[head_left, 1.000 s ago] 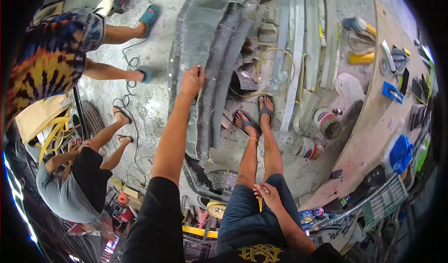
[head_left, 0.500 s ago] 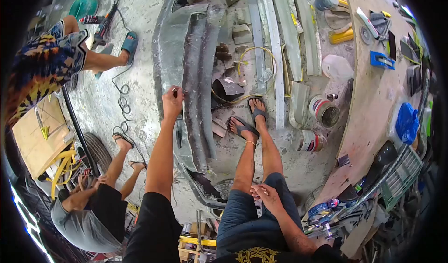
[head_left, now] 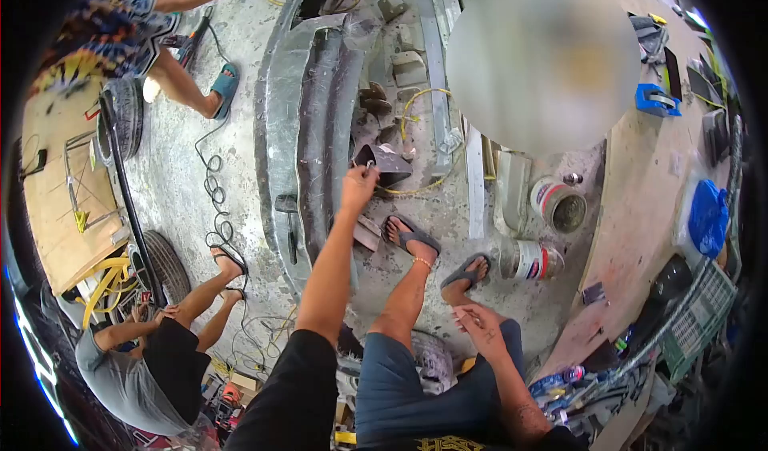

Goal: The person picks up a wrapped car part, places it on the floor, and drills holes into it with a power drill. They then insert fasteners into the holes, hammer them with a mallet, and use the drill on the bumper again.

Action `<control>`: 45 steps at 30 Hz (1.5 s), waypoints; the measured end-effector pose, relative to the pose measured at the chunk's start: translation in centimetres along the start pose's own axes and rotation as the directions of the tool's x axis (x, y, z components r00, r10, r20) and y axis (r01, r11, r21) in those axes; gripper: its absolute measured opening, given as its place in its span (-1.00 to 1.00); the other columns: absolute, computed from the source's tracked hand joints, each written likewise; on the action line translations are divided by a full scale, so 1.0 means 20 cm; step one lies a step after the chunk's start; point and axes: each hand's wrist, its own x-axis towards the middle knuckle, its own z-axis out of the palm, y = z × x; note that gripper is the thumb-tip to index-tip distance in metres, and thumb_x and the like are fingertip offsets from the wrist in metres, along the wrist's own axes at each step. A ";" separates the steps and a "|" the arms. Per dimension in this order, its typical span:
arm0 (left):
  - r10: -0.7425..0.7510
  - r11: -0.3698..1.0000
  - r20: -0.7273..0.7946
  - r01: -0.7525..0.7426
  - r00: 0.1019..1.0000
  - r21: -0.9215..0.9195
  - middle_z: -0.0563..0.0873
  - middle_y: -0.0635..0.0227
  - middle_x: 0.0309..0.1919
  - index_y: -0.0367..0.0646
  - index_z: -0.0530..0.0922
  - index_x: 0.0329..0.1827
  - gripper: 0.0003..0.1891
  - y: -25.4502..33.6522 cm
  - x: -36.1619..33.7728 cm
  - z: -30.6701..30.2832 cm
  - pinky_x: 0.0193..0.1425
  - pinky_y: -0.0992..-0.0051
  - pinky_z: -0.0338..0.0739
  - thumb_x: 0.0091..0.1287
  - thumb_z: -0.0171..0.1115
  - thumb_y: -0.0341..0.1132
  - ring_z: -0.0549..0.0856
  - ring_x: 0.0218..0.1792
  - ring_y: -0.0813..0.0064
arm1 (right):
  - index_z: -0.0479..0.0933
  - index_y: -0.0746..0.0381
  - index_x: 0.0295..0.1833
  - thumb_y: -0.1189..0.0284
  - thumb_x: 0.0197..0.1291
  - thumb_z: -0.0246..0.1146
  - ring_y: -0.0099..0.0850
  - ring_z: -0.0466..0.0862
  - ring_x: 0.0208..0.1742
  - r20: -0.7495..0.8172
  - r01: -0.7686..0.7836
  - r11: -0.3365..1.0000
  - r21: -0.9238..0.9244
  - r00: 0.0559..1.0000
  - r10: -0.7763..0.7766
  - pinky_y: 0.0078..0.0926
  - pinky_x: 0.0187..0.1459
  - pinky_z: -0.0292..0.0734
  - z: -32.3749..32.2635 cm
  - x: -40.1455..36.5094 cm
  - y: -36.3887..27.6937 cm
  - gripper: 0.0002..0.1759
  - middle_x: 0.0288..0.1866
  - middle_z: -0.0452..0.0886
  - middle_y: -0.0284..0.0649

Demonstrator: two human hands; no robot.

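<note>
My left hand (head_left: 358, 188) is pinched closed beside the inner edge of a long grey curved panel (head_left: 280, 131), which has dark raised ribs. Whatever is between its fingertips is too small to make out. Just beyond these fingers lies a dark angular bracket-like piece (head_left: 388, 160) on the floor. My right hand (head_left: 482, 329) hangs over my knee, fingers curled together; I cannot make out whether they hold anything. A dark tool with a handle (head_left: 291, 231) rests on the panel, left of my left forearm.
A yellow hose (head_left: 404, 119) loops among scrap pieces. Two tubs (head_left: 560, 204) stand right of my feet, near a wooden board (head_left: 620, 235). A blurred round patch hides the upper right. One person sits at lower left (head_left: 136, 379); another steps at upper left (head_left: 188, 83).
My left hand has moved right, from over the panel to its inner side. My right foot has shifted nearer me. The person at upper left has stepped, and a blurred patch has appeared.
</note>
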 end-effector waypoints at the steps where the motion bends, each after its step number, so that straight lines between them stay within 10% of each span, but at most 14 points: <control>1: -0.047 0.997 -0.059 0.051 0.997 0.059 0.66 -0.05 -0.52 -0.29 0.60 -0.55 -0.57 -0.10 0.02 0.12 -0.29 0.21 0.53 0.20 0.31 -0.02 0.68 -0.42 0.00 | 0.54 0.33 0.03 0.37 0.38 0.13 -0.54 0.63 -0.16 -0.026 0.029 0.999 -0.018 0.999 -0.030 -0.61 -0.11 0.54 -0.07 0.07 0.04 -0.72 -0.13 0.65 -0.26; 6: -0.104 0.977 -0.206 0.138 0.973 0.160 0.69 -0.05 -0.47 -0.33 0.62 -0.49 -0.50 -0.50 0.25 0.57 -0.23 0.20 0.54 0.16 0.34 0.06 0.70 -0.36 -0.03 | 0.56 0.34 0.00 0.35 0.36 0.16 -0.54 0.63 -0.20 -0.088 0.132 0.984 -0.117 0.986 -0.143 -0.59 -0.13 0.52 -0.30 0.44 0.07 -0.71 -0.19 0.66 -0.28; 11: -0.418 0.882 -0.025 0.399 0.908 -0.252 0.73 0.01 -0.33 -0.35 0.62 -0.24 -0.60 -0.75 0.42 0.77 -0.18 0.27 0.52 0.19 0.33 -0.09 0.72 -0.31 0.09 | 0.58 0.32 0.00 0.34 0.35 0.17 -0.52 0.64 -0.20 -0.081 0.196 0.974 -0.117 0.975 -0.206 -0.58 -0.14 0.52 -0.33 0.87 0.00 -0.72 -0.20 0.67 -0.28; 14: -0.278 0.927 -0.093 0.242 0.956 -0.285 0.69 0.20 -0.42 -0.35 0.59 -0.24 -0.69 -0.83 0.31 0.78 -0.30 0.30 0.51 0.25 0.30 -0.20 0.61 -0.49 0.32 | 0.58 0.31 -0.01 0.34 0.33 0.21 -0.49 0.65 -0.18 0.011 0.337 0.930 -0.148 0.941 -0.339 -0.52 -0.11 0.54 -0.30 1.08 -0.05 -0.73 -0.18 0.67 -0.25; 17: -0.282 0.572 0.140 0.284 0.949 -0.769 0.38 0.58 -0.64 -0.16 0.45 -0.32 -0.82 -0.44 0.04 0.63 -0.70 0.63 0.10 0.33 0.27 -0.30 0.27 -0.73 0.76 | 0.57 0.26 0.01 0.34 0.32 0.21 -0.45 0.65 -0.16 0.109 0.576 0.754 -0.314 0.811 -0.574 -0.45 -0.13 0.56 -0.32 1.20 -0.14 -0.74 -0.15 0.67 -0.22; 21: -0.111 0.538 0.096 0.141 0.989 -0.831 0.31 0.65 -0.65 -0.14 0.44 -0.28 -0.84 -0.11 -0.16 0.51 -0.68 0.67 0.04 0.36 0.24 -0.31 0.19 -0.73 0.82 | 0.57 0.28 0.00 0.36 0.30 0.22 -0.40 0.66 -0.20 0.120 0.703 0.655 -0.276 0.702 -0.702 -0.43 -0.16 0.56 -0.34 1.31 -0.27 -0.74 -0.16 0.66 -0.17; 26: 0.398 0.887 0.297 -0.282 0.868 -0.365 0.49 0.55 -0.59 -0.26 0.56 -0.31 -0.81 0.51 0.03 0.57 -0.52 0.56 0.24 0.37 0.21 -0.29 0.37 -0.57 0.74 | 0.58 0.31 -0.03 0.40 0.29 0.21 -0.47 0.66 -0.26 -0.011 0.784 0.565 -0.257 0.582 -0.813 -0.51 -0.23 0.55 -0.53 1.23 -0.30 -0.77 -0.22 0.67 -0.19; 29: 0.724 0.687 0.354 -0.663 0.592 -0.296 0.55 0.44 -0.56 -0.37 0.55 -0.25 -0.79 0.80 0.15 0.95 -0.43 0.43 0.37 0.36 0.20 -0.33 0.47 -0.47 0.64 | 0.59 0.30 -0.03 0.42 0.30 0.20 -0.50 0.66 -0.24 -0.083 0.830 0.524 -0.191 0.519 -0.851 -0.53 -0.22 0.55 -0.67 1.10 -0.26 -0.77 -0.21 0.67 -0.21; 33: 0.787 0.499 0.494 -0.851 0.369 -0.160 0.48 0.13 -0.65 -0.31 0.49 -0.44 -0.85 0.96 0.16 1.57 -0.48 0.31 0.35 0.26 0.22 -0.42 0.40 -0.60 0.45 | 0.59 0.32 -0.02 0.43 0.30 0.19 -0.56 0.64 -0.22 -0.189 0.869 0.479 -0.125 0.454 -0.871 -0.59 -0.20 0.54 -0.86 0.98 -0.18 -0.77 -0.20 0.68 -0.23; 37: 0.819 0.412 0.491 -0.900 0.297 -0.143 0.57 -0.06 -0.52 -0.29 0.54 -0.37 -0.85 1.09 0.05 1.97 -0.37 0.21 0.44 0.19 0.27 -0.37 0.55 -0.48 -0.08 | 0.59 0.35 -0.09 0.32 0.26 0.25 -0.43 0.68 -0.26 -0.297 0.875 0.476 -0.090 0.433 -0.851 -0.49 -0.26 0.56 -0.98 0.95 -0.11 -0.71 -0.25 0.68 -0.12; 40: 0.845 0.330 0.492 -0.929 0.210 -0.170 0.62 -0.08 -0.46 -0.28 0.57 -0.33 -0.83 1.12 -0.01 2.18 -0.29 0.16 0.49 0.20 0.24 -0.32 0.61 -0.37 -0.12 | 0.60 0.34 -0.09 0.32 0.26 0.26 -0.37 0.68 -0.26 -0.307 0.896 0.428 -0.118 0.377 -0.874 -0.48 -0.23 0.56 -1.01 0.89 -0.10 -0.71 -0.25 0.67 -0.07; 45: 0.506 0.646 0.645 -0.747 0.573 0.156 0.73 0.03 -0.27 -0.15 0.69 -0.20 -0.75 1.25 -0.10 2.29 -0.06 0.19 0.57 0.18 0.22 -0.20 0.70 -0.18 0.00 | 0.62 0.28 -0.05 0.35 0.24 0.25 -0.32 0.68 -0.22 -0.265 0.843 0.470 -0.260 0.406 -0.875 -0.43 -0.14 0.57 -1.02 0.88 -0.09 -0.74 -0.20 0.68 -0.06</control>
